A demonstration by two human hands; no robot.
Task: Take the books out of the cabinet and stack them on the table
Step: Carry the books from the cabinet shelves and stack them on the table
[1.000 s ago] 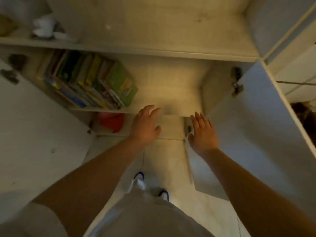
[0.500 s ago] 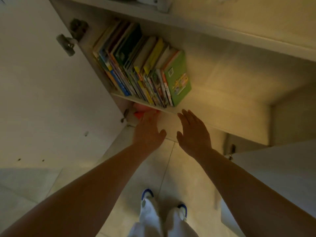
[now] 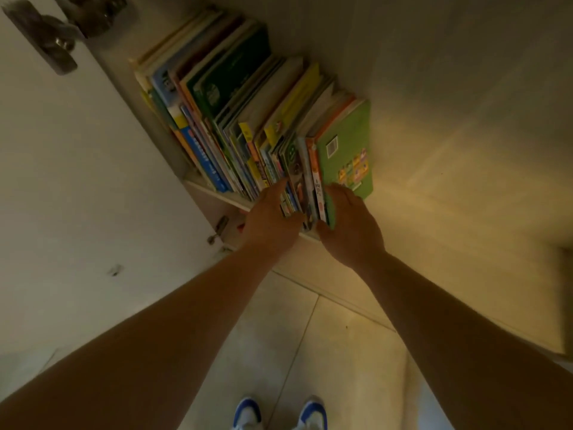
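Note:
A row of several thin colourful books [image 3: 235,125] stands leaning on the cabinet shelf [image 3: 418,187], spines toward me. The rightmost is a green book [image 3: 347,150] with a sticker. My left hand [image 3: 271,218] has its fingers pushed in among the spines, to the left of a small bundle of books. My right hand [image 3: 348,228] lies against the green book's lower cover, thumb at the bundle's spines. Together the hands clasp the rightmost few books between them. Fingertips are hidden among the books.
The open left cabinet door [image 3: 77,181] carries a dark hinge [image 3: 46,41] at top left. The shelf to the right of the books is bare. A small latch [image 3: 218,229] sits under the shelf edge. My blue-and-white shoes [image 3: 279,414] stand on the tiled floor.
Both hands moved forward from below the shelf edge to the books and closed around the rightmost few. My view shifted closer to the shelf.

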